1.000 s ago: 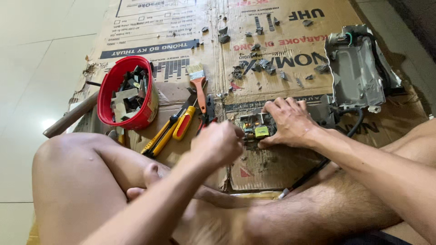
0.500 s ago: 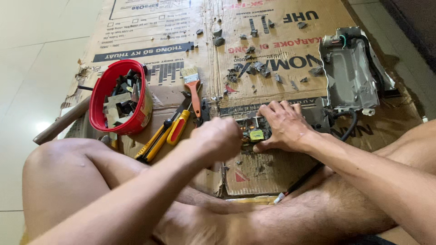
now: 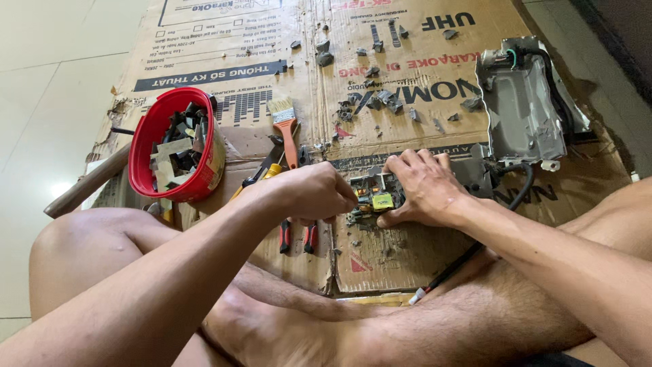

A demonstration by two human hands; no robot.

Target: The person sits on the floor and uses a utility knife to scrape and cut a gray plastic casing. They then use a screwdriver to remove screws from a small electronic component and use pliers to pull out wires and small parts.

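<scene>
A small circuit board (image 3: 372, 192) with a yellow part lies on flattened cardboard (image 3: 435, 47) on the floor, in front of my crossed legs. My right hand (image 3: 422, 187) lies over the board's right side, fingers pressing it down and holding it. My left hand (image 3: 311, 194) is a closed fist at the board's left edge. It grips red-handled pliers (image 3: 297, 238) whose handles stick out below the fist. The jaws are hidden behind my fingers.
A red bowl (image 3: 146, 139) of metal scraps stands at the left, with a wooden stick (image 3: 88, 182) beside it. An orange-handled paintbrush (image 3: 285, 122) and yellow-handled pliers (image 3: 261, 178) lie nearby. A grey metal housing (image 3: 526, 112) with a black cable (image 3: 475, 248) sits at the right. Several loose bits (image 3: 380, 102) are scattered beyond the board.
Both hands stay at the circuit board in much the same grip. My head has moved a little closer, so the scene sits slightly differently in view.
</scene>
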